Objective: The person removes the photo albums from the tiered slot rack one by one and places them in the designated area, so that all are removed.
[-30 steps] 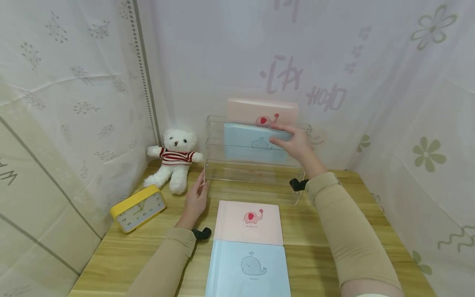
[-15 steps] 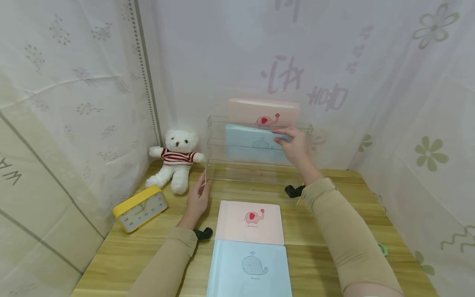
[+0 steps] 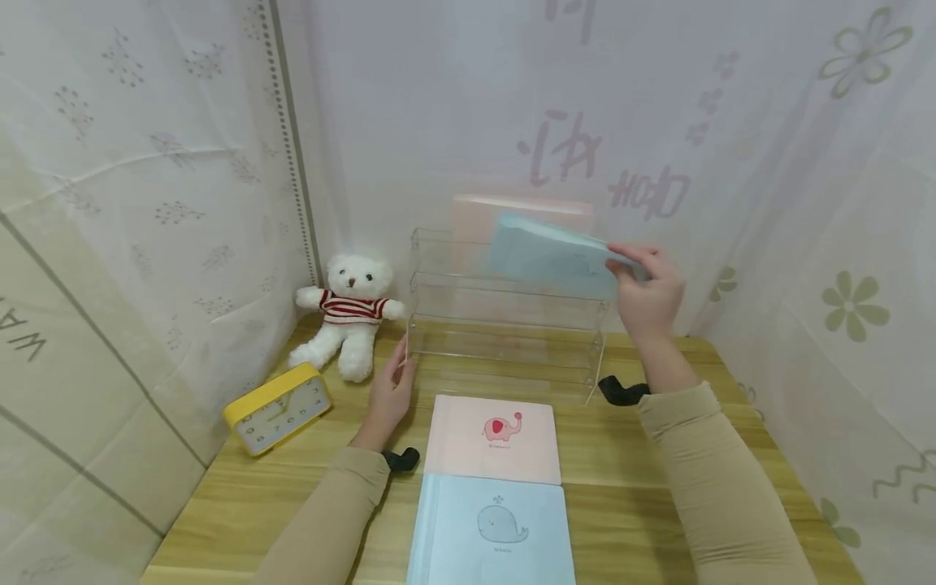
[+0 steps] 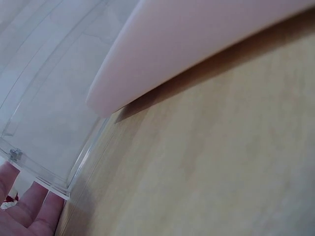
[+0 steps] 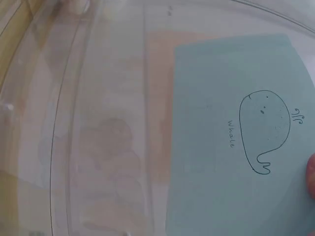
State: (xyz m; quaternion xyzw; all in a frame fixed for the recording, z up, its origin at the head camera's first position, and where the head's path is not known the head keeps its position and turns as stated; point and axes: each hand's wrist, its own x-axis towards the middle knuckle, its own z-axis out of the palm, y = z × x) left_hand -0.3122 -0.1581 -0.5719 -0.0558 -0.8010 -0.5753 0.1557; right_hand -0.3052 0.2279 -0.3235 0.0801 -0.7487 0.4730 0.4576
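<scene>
In the head view my right hand [image 3: 651, 288] pinches the right edge of a light-blue whale book [image 3: 552, 253], tilted and raised over a clear tiered rack [image 3: 468, 345]. The right wrist view shows the cover of that blue book [image 5: 211, 108] close up, with one fingertip at the frame's edge. Behind it a pink book [image 3: 526, 207] stands on the rack's back tier, partly covered. My left hand [image 3: 387, 402] rests against the rack's left side; straight fingers [image 4: 34, 204] touch the lower edge of the clear side panel [image 4: 44, 169] in the left wrist view.
A pink elephant book [image 3: 453, 439] and a blue whale book [image 3: 446, 528] lie flat on the wooden table [image 3: 621, 520] before the rack. On the left sit a white teddy bear [image 3: 354, 341] in a striped shirt and a yellow clock [image 3: 274, 382].
My right hand has closed on the blue book and lifted it up and to the right off its tier, tilting it. The left hand stays at the rack's side.
</scene>
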